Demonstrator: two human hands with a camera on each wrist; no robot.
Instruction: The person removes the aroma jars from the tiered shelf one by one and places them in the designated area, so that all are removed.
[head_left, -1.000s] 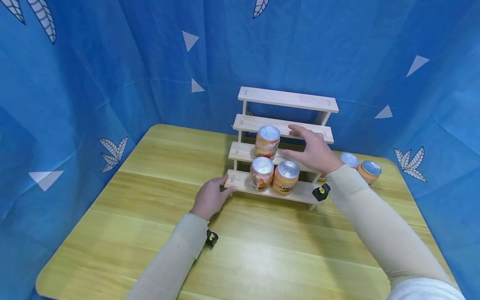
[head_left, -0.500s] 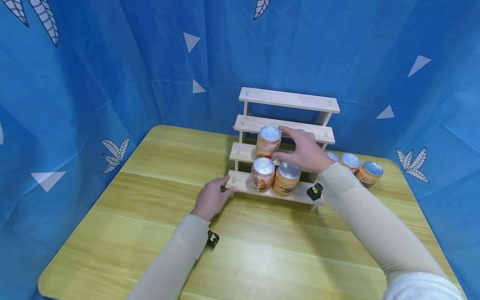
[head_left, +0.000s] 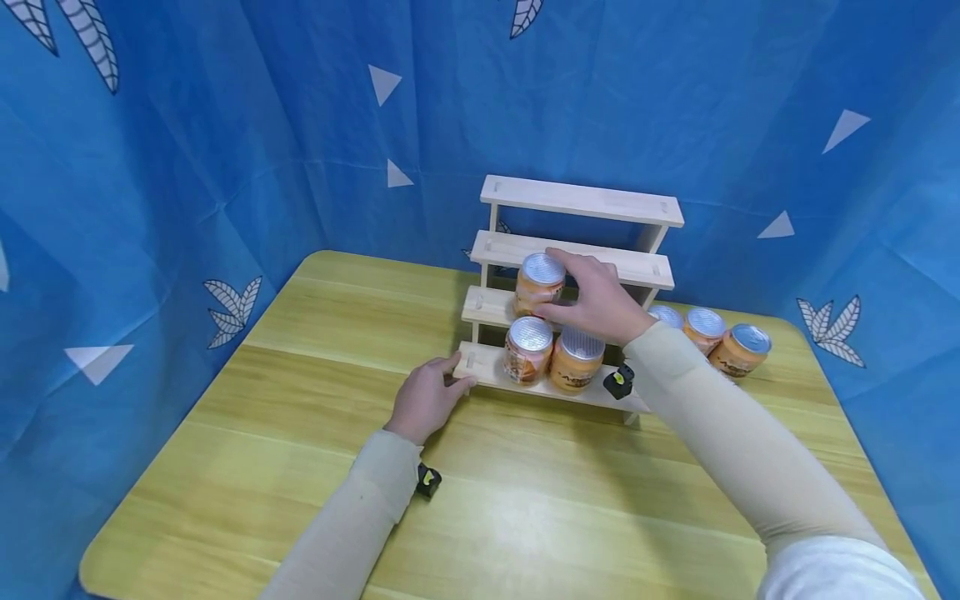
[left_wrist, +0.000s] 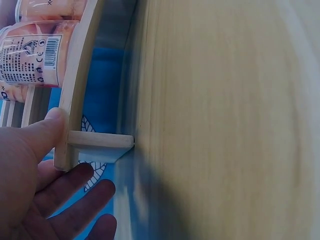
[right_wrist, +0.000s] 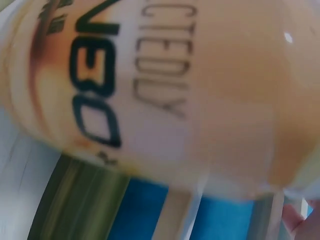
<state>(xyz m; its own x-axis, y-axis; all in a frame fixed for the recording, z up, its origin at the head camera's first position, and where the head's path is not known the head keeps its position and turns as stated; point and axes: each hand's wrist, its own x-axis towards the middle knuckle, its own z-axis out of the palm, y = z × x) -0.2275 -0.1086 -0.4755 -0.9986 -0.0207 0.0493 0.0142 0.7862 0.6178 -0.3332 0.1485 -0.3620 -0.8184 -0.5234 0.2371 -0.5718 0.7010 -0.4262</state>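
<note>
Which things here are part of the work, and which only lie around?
In use: right hand around the can on the rack's second step; left hand holding the rack corner.
Lying about: two front cans; three cans on the table.

2 long beige sleeves (head_left: pixel 720 433) reach the wrists; a small black camera (head_left: pixel 427 481) sits at each.

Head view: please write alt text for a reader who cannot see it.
A person's right hand grips an orange can on the second step of a wooden tiered rack, while the left hand holds the rack's bottom-left corner. Two cans stand on the lowest step, three more on the yellow table behind.
</note>
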